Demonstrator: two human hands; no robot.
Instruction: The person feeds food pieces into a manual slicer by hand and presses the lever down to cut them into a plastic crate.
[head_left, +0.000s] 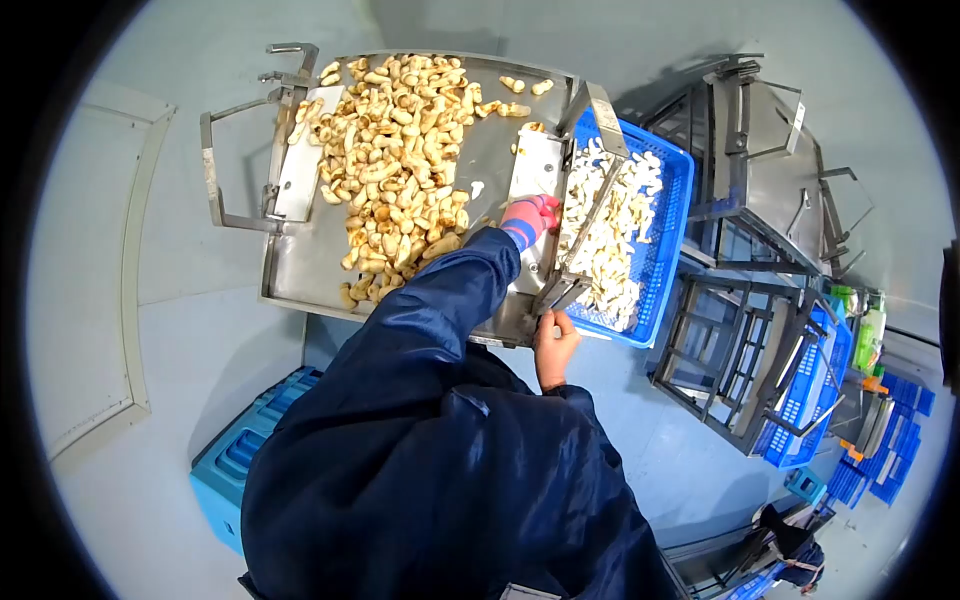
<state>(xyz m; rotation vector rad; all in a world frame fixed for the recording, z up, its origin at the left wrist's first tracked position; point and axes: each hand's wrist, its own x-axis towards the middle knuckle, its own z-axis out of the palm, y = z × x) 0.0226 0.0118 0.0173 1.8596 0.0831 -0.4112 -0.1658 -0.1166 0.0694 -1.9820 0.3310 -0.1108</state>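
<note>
My left hand [530,217], in a pink glove with a striped cuff, reaches over a white board [537,165] beside a slanting metal bar [596,208]. Its fingers are curled; anything inside them is hidden. My bare right hand [555,348] is closed at the near end of the bar, by the tray's corner; what it grips, if anything, cannot be made out. A large heap of cream, brown-tipped mushrooms [400,165] covers the left of the steel tray [490,85]. Whiter, smaller pieces [605,240] lie in a blue basket [683,215] at the right.
A second white board [298,165] and a metal frame [210,170] sit at the tray's left. Metal stands [775,150] and another blue basket [800,420] are on the right. A teal box [235,450] stands on the floor at left.
</note>
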